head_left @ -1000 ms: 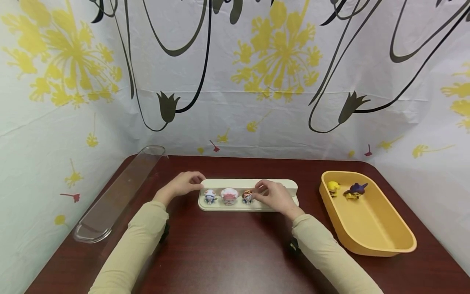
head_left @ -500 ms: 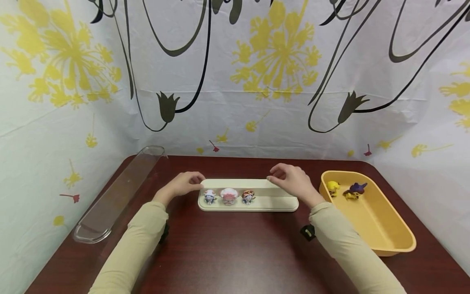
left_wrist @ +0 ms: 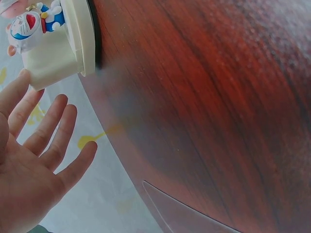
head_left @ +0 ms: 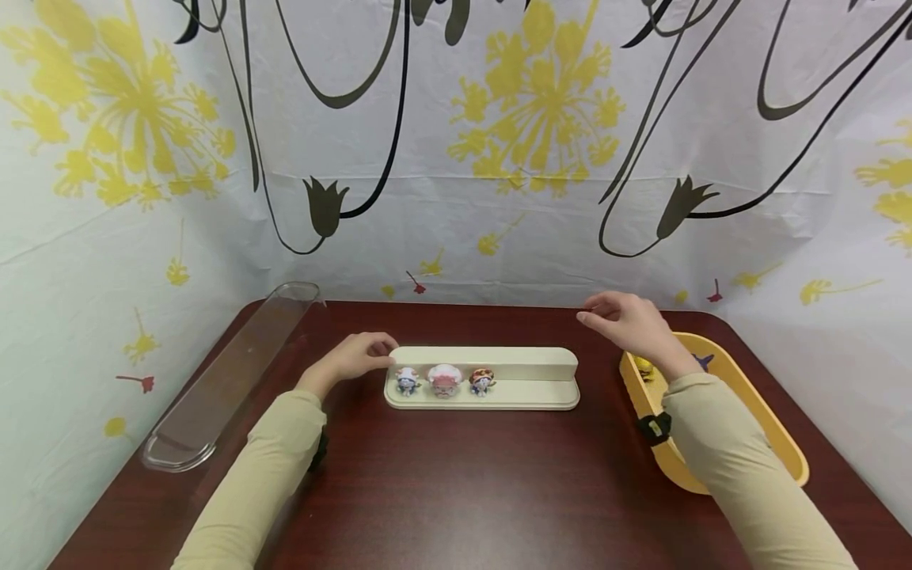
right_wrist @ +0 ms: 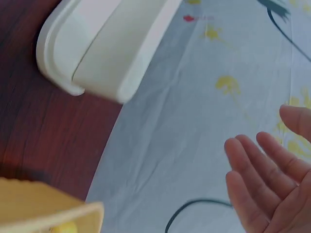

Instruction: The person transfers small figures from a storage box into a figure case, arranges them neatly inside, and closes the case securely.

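Observation:
A cream two-step display stand (head_left: 530, 394) lies across the table with three small figurines on its lower step. At the left is a blue-and-white figurine (head_left: 408, 381), then a pink one with a white top (head_left: 445, 381), then one with a brown-and-orange cap (head_left: 481, 381). My left hand (head_left: 347, 358) touches the stand's left end with thumb and fingertips, its other fingers spread in the left wrist view. Holding nothing, my right hand (head_left: 632, 323) hovers with loosely bent fingers near the back of the yellow tray (head_left: 773, 419); the right wrist view shows its bare palm (right_wrist: 286, 208).
In the tray, a yellow figurine (head_left: 644, 367) shows beside my right wrist, and part of a purple one (head_left: 704, 362) beyond it. A long clear plastic cover (head_left: 235, 372) lies along the table's left side. Patterned cloth hangs behind the table.
My right hand has left the figurine with the brown-and-orange cap and moved right and back, over to the tray. My left hand and the stand have stayed in place.

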Demonstrator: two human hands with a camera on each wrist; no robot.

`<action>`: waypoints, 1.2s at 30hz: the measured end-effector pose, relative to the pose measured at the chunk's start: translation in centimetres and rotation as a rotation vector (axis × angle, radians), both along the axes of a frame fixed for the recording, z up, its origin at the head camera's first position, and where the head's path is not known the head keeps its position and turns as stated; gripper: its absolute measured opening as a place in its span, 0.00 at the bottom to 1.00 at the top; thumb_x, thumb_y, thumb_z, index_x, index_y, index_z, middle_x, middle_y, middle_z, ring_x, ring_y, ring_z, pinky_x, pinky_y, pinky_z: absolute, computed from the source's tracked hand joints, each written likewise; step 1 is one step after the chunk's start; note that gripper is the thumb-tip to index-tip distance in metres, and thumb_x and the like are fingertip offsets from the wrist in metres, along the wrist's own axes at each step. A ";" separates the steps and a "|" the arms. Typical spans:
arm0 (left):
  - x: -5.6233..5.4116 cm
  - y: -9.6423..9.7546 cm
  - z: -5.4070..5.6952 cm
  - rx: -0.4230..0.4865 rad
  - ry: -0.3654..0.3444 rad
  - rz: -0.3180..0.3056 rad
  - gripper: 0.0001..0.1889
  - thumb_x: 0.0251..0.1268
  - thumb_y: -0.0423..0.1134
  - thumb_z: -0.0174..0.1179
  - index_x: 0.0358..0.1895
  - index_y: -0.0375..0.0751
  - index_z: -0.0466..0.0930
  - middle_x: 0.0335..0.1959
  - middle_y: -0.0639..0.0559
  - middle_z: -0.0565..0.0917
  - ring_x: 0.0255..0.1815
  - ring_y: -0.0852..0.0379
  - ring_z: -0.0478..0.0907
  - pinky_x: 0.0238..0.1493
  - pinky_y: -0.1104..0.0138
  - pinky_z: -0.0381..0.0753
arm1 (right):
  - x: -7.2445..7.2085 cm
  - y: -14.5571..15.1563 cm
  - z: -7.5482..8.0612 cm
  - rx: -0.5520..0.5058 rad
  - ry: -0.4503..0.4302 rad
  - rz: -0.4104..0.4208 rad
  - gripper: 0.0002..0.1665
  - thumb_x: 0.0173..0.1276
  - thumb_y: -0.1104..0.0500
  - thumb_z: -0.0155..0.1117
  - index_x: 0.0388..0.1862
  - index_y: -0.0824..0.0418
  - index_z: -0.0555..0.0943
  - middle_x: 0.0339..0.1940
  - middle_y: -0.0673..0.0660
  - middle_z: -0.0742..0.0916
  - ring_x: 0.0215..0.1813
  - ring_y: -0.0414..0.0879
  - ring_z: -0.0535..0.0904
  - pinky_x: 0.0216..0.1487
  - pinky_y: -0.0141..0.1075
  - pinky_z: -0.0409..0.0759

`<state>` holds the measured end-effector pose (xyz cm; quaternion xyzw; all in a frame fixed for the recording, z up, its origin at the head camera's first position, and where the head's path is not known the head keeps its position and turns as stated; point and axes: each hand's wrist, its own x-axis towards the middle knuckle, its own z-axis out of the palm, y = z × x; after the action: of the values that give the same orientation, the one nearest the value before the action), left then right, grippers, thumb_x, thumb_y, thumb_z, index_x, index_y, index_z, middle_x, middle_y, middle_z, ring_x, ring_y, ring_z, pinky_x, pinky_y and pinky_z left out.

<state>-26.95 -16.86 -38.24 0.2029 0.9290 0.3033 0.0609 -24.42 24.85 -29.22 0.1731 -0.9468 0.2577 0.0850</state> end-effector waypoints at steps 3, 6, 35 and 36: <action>0.0 0.0 0.0 0.001 -0.001 0.000 0.12 0.58 0.41 0.58 0.45 0.44 0.76 0.38 0.49 0.77 0.41 0.52 0.74 0.42 0.58 0.72 | -0.1 1.4 0.1 -0.038 -0.006 0.004 0.24 0.62 0.45 0.55 0.46 0.63 0.76 0.35 0.57 0.83 0.36 0.50 0.78 0.34 0.43 0.74; 0.1 0.0 0.1 0.003 -0.005 -0.001 0.13 0.58 0.41 0.58 0.45 0.43 0.76 0.38 0.49 0.77 0.41 0.52 0.74 0.42 0.58 0.72 | -0.2 2.7 0.2 -0.054 -0.017 -0.008 0.24 0.63 0.45 0.54 0.48 0.62 0.76 0.32 0.55 0.83 0.35 0.48 0.78 0.34 0.42 0.73; 0.1 0.1 0.1 0.003 -0.010 0.008 0.12 0.58 0.41 0.58 0.45 0.43 0.76 0.37 0.49 0.77 0.41 0.53 0.74 0.42 0.59 0.72 | -1.3 12.4 -5.8 -0.233 -0.188 -0.093 0.30 0.67 0.44 0.45 0.55 0.65 0.70 0.49 0.65 0.77 0.48 0.57 0.73 0.46 0.47 0.70; 0.1 0.1 0.1 0.004 -0.010 0.011 0.12 0.58 0.41 0.58 0.45 0.43 0.76 0.37 0.49 0.77 0.41 0.53 0.74 0.42 0.59 0.72 | -1.3 12.6 -6.0 -0.227 -0.191 -0.097 0.30 0.67 0.44 0.46 0.56 0.65 0.70 0.49 0.64 0.77 0.48 0.58 0.73 0.46 0.48 0.69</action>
<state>-26.86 -16.78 -38.14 0.1964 0.9293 0.3064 0.0636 -25.75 37.44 -35.22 0.0911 -0.9225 0.3741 0.0261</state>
